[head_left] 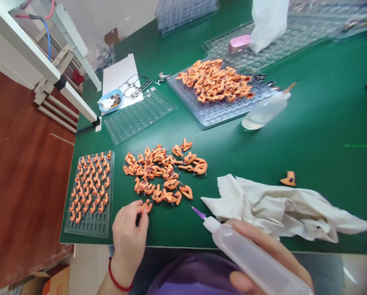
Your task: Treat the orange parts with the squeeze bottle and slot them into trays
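Observation:
My left hand (130,227) pinches a small orange plastic part (147,206) between thumb and forefinger, at the near edge of a loose pile of similar orange parts (157,170). Many of these have dark spots and thin pins sticking out. Wrapped in my right hand (272,246) is a translucent squeeze bottle (247,256) with a white cap and a purple needle tip (198,212), which points up and left toward the pile. Left of the pile, a clear tray (89,229) carries rows of orange parts. A crumpled white cloth (281,205) lies just beyond my right hand.
A stack of trays (214,119) bears a heap of orange parts. Behind lie a flat clear tray (140,116), a blue dish (111,100) and white paper (121,69). Another bottle (265,110) lies tilted at right. One lone orange part (288,178) sits past the cloth.

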A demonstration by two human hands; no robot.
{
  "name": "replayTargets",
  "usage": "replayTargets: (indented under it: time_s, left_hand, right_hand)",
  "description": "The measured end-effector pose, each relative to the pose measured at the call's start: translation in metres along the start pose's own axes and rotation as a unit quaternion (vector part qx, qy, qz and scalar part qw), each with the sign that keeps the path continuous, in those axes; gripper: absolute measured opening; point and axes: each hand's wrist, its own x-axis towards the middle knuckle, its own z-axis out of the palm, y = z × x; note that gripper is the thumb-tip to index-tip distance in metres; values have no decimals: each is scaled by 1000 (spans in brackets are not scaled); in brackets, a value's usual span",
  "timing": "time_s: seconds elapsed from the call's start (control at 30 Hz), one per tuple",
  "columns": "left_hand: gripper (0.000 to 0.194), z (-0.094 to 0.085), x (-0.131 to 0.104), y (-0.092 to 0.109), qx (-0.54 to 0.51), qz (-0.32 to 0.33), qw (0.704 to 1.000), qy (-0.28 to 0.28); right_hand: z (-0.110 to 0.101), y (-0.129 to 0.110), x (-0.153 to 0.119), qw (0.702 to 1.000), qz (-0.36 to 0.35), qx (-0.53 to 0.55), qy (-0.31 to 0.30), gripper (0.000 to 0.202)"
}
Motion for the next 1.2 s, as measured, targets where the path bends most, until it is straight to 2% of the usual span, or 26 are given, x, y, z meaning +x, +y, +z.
replayTargets:
  time_s: [0.1,0.23,0.33,0.5,1.2]
  left_hand:
    - [13,1,-6,9,52,79,995,28]
    - [17,5,-17,29,35,139,990,6]
    - [14,11,-23,38,25,141,990,-8]
    - [15,14,-23,39,19,135,991,-12]
    - [15,14,-21,40,15,131,991,-11]
  right_hand:
    - [-2,-12,6,999,-9,3,-34,51]
    - [-3,-21,11,997,-36,-23,-60,43]
    - [-5,-19,5,993,-54,-92,-48,43]
    - [-9,-13,-4,984,-66,-134,-93,40]
    - [-5,-22,7,983,-57,-144,-95,38]
